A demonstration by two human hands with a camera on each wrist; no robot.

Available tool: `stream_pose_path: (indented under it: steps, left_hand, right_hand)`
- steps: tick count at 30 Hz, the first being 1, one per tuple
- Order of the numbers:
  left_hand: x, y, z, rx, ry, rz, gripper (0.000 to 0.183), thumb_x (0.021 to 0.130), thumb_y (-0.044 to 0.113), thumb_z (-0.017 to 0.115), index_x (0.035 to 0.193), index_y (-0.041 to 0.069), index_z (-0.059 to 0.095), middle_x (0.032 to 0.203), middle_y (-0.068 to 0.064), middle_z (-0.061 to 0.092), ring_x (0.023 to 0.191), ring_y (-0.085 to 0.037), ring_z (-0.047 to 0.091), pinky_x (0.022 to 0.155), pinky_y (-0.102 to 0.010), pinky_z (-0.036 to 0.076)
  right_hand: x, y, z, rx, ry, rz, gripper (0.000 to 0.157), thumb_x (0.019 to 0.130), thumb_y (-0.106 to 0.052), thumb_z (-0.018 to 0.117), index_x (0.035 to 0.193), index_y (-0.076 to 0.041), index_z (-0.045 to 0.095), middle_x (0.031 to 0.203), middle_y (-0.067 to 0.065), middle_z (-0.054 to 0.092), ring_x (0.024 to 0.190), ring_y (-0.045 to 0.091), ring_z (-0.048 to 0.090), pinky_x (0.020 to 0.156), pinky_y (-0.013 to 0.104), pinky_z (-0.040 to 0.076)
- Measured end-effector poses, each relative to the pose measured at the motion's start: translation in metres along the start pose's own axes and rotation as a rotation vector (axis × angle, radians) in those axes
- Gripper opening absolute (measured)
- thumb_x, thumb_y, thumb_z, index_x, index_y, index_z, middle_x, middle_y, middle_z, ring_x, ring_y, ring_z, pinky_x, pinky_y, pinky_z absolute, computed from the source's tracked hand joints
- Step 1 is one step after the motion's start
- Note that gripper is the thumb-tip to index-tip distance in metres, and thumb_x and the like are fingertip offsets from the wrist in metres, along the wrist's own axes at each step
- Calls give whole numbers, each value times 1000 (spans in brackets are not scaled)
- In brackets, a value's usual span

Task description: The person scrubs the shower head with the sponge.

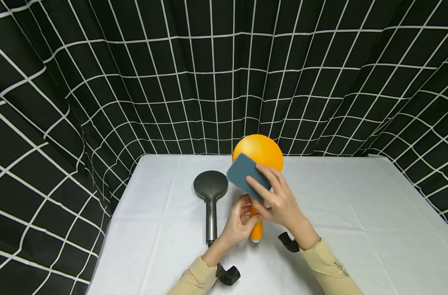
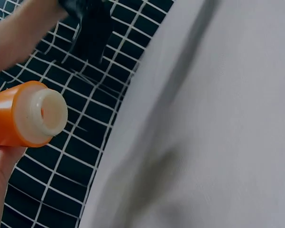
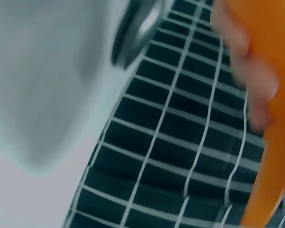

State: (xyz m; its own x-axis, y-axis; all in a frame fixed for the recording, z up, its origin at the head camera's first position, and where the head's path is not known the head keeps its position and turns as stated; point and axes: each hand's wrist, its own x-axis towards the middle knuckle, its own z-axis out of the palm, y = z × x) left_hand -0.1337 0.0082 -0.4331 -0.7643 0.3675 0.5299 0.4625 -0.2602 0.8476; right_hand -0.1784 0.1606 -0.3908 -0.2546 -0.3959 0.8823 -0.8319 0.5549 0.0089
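Observation:
An orange shower head [image 1: 258, 149] with a round face is held up over the table, its handle pointing towards me. My left hand [image 1: 237, 223] grips that handle; in the left wrist view its open white threaded end [image 2: 52, 113] shows. A blue-grey sponge [image 1: 246, 174] is pinched in my right hand [image 1: 283, 200], fingers spread across its top. The sponge overlaps the neck and lower part of the orange head in the head view. In the right wrist view the orange body [image 3: 275, 57] fills the right side, with blurred fingers [image 3: 256, 80] around it.
A dark grey shower head [image 1: 210, 186] lies on the white-covered table [image 1: 164, 229], left of my hands, handle towards me. Behind and at both sides hangs a black curtain [image 1: 194, 73] with a white grid. Black straps with camera mounts [image 1: 229, 275] sit at the wrists.

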Motion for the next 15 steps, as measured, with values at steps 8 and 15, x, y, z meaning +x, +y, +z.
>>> stream_pose_path:
  steps: [8,15]
  left_hand:
    - [-2,-19,-2,-133,-59,51,43,88,-14,48,127,-15,30,110,-38,45,87,-54,54,76,-39,53]
    - [2,-19,-18,-393,-109,-3,40,93,-7,41,130,-15,29,115,-24,49,90,-30,61,80,-33,52]
  right_hand:
    - [0,23,-11,-19,214,431,43,83,-17,60,124,-3,58,134,26,41,113,41,37,88,46,33]
    - [-13,2,-8,78,145,50,34,86,-19,55,110,4,63,123,34,46,109,51,41,100,41,33]
